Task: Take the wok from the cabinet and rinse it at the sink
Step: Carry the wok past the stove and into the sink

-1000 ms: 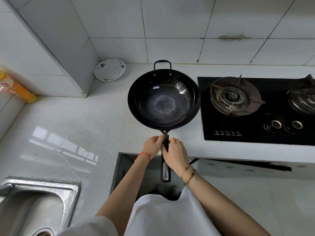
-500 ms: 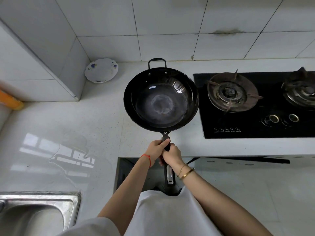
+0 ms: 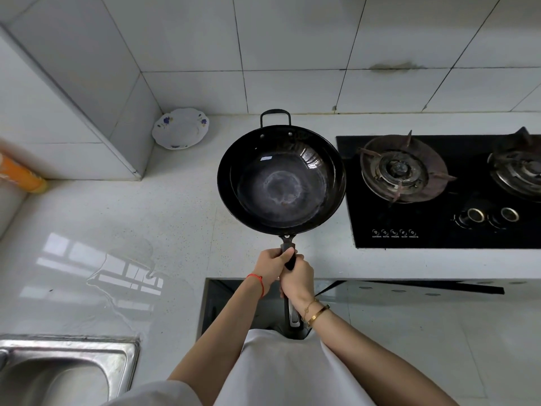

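Right now both hands are wrapped around the long handle of the black wok (image 3: 281, 177): the left hand (image 3: 273, 263) grips nearer the bowl, and the right hand (image 3: 297, 278) grips just behind it, the two touching each other. The wok is over the pale worktop (image 3: 146, 215), its bowl facing up and its rim right beside the left edge of the black gas hob (image 3: 409, 230); whether it rests on the surface or is held just above it I cannot tell. A small loop handle sticks out on the far side towards the tiled wall. Inside, the bottom shows a dull greyish ring. Down at the near left corner is the steel sink (image 3: 67, 364), well apart from the wok. A small white plate (image 3: 180, 128) with blue flowers leans in the back corner against the wall. An orange bottle (image 3: 20, 175) lies at the far left edge, blurred.
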`<state>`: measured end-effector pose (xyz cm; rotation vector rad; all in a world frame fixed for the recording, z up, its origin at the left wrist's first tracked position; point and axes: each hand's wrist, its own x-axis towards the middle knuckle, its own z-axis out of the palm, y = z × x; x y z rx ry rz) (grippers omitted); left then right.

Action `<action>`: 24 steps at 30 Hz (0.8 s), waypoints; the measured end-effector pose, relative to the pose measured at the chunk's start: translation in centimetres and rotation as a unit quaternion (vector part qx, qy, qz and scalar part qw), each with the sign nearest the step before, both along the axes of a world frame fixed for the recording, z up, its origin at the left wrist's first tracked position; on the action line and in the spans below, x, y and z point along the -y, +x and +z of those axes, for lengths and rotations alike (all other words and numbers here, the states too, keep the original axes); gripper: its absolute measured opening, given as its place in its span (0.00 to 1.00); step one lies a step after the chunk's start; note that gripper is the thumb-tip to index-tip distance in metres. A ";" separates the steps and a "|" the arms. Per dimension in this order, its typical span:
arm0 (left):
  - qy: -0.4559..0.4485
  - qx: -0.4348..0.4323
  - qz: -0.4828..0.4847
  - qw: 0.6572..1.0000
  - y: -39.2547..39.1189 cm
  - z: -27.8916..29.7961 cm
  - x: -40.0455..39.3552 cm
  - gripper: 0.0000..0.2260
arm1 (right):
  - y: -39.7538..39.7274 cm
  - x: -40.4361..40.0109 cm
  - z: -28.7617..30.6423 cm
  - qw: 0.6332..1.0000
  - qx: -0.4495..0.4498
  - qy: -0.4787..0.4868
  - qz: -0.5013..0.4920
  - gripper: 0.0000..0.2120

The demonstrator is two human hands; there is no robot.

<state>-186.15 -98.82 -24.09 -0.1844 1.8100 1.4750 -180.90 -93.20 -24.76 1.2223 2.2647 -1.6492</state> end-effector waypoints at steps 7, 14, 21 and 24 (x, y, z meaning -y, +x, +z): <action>0.014 -0.028 0.000 1.000 0.5 0.7 0.5 0.12 | 0.4 -0.2 0.5 1.000 -0.022 0.000 0.016 0.03; 0.057 -0.049 0.060 0.995 2.1 2.5 0.8 0.13 | 1.2 -0.4 1.9 0.996 -0.056 0.010 0.067 0.04; 0.090 -0.058 0.161 0.981 6.1 3.4 1.3 0.13 | 3.9 -1.0 3.0 0.983 -0.081 -0.007 0.166 0.02; 0.078 -0.067 0.209 0.973 8.7 3.8 1.7 0.13 | 5.4 -1.0 3.2 0.971 -0.085 -0.013 0.223 0.02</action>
